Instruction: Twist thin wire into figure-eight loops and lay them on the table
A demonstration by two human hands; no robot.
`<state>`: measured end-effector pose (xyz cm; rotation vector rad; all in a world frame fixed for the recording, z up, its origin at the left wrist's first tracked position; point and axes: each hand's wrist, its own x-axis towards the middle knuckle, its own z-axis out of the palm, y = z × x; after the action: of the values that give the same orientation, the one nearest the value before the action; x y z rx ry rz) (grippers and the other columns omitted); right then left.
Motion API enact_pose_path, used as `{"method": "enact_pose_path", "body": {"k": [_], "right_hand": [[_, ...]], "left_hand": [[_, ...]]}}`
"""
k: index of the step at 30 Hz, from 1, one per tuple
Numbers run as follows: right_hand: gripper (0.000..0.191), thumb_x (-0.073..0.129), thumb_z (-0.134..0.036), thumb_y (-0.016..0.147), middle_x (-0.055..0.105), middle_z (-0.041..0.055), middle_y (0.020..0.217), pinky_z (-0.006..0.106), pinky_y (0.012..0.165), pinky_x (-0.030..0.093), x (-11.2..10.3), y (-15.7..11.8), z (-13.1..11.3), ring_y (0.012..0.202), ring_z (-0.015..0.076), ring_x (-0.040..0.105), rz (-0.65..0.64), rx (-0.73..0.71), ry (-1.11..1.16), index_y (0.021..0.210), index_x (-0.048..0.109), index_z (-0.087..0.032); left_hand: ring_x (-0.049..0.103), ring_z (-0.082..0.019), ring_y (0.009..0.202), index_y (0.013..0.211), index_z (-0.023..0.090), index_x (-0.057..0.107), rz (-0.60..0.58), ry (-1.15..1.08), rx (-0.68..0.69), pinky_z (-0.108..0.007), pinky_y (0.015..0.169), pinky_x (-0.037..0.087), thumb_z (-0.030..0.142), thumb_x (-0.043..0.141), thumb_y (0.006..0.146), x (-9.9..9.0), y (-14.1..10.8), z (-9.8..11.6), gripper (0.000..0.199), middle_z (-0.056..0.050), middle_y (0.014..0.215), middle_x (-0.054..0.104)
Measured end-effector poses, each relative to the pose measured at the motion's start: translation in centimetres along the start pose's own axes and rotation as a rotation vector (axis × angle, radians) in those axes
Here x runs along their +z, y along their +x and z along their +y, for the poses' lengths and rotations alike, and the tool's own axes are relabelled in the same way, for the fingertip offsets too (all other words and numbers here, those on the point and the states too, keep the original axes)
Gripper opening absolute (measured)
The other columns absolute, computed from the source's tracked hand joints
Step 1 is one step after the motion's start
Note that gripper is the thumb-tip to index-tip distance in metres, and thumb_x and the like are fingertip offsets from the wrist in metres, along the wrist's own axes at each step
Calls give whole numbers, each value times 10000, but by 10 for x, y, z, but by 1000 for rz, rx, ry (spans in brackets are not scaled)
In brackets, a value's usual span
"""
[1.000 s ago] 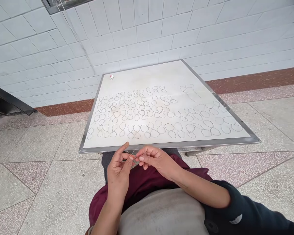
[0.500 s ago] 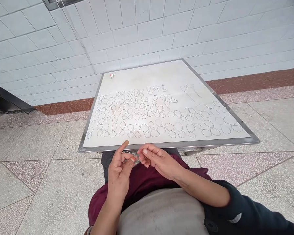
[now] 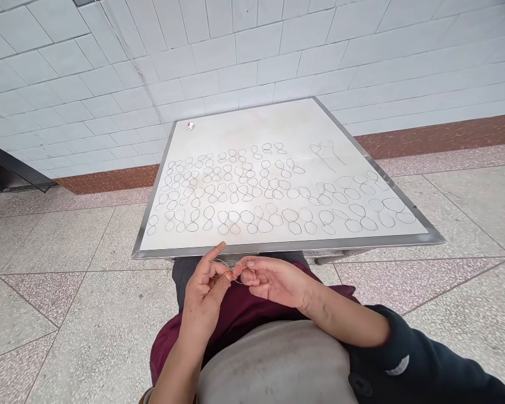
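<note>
My left hand pinches a thin wire loop between thumb and fingers, just in front of the table's near edge. One finger of that hand, with a tan covering on its tip, points upward. My right hand meets the left at the wire, its thumb and fingertips closed on the thin wire near the crossing. Parts of the wire are hidden behind the fingers. Beyond both hands, several wire figure-eight loops lie in rows on the white tabletop.
A metal rim borders the table. A small white and red item sits at its far left corner. Two long-tailed wire pieces lie at the right. A tiled wall stands behind; speckled floor surrounds the table.
My right hand has turned, its palm now more upward, and its fingertips have come closer to the left hand's pinch. The left hand keeps hold of the wire.
</note>
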<state>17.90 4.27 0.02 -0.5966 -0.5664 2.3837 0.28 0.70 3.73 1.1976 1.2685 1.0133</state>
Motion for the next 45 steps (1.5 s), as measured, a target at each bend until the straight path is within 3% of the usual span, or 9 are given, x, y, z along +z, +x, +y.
{"method": "enact_pose_path", "body": {"k": [9, 15, 19, 27, 35, 41, 45], "right_hand": [[198, 686, -260, 796, 365, -21, 663, 172, 452, 215, -1, 2, 9, 573, 73, 261, 5, -53, 91, 923, 748, -121], [285, 643, -360, 863, 443, -2, 691, 187, 509, 271, -4, 4, 10, 630, 82, 363, 58, -66, -31, 975, 745, -118], [231, 654, -321, 852, 493, 9, 720, 197, 590, 326, -4, 3, 10, 698, 96, 423, 37, -53, -37, 949, 747, -133], [181, 636, -251, 842, 463, -16, 645, 211, 617, 345, -7, 2, 10, 620, 91, 373, 2, -31, -49, 928, 753, -142], [229, 676, -353, 854, 589, 28, 843, 177, 616, 382, -3, 1, 12, 755, 87, 505, 13, -39, -27, 967, 733, -162], [122, 811, -202, 728, 631, -7, 769, 151, 681, 434, -3, 1, 12, 687, 46, 550, 122, -78, 90, 767, 712, -142], [138, 805, -233, 741, 639, -13, 756, 136, 657, 438, -1, 1, 13, 659, 31, 557, 146, -100, 94, 762, 712, -133]], "left_hand": [[548, -129, 778, 1303, 277, 529, -8, -1, 31, -289, 826, 423, 283, 578, 889, 2, 1, -6, 417, 35, 767, 589], [534, -132, 750, 1306, 260, 513, 11, 9, 9, -299, 791, 436, 292, 568, 891, -2, 2, -7, 420, 34, 770, 565], [535, -139, 777, 1308, 257, 506, -31, 81, 24, -301, 808, 422, 286, 552, 899, -3, 2, -6, 413, 31, 773, 565], [549, -138, 794, 1296, 287, 529, -62, 183, 47, -296, 815, 429, 278, 523, 910, -4, -1, -7, 386, 28, 794, 579], [542, -127, 740, 1253, 260, 552, -24, -60, -28, -286, 759, 443, 267, 582, 871, -7, 5, -13, 384, 33, 759, 579], [545, -137, 766, 1271, 251, 539, -33, -91, -25, -293, 792, 433, 233, 574, 869, -5, 3, -11, 404, 26, 751, 599], [541, -131, 751, 1279, 248, 529, -9, -94, -5, -295, 803, 429, 218, 568, 871, -4, 2, -12, 411, 30, 752, 596]]}}
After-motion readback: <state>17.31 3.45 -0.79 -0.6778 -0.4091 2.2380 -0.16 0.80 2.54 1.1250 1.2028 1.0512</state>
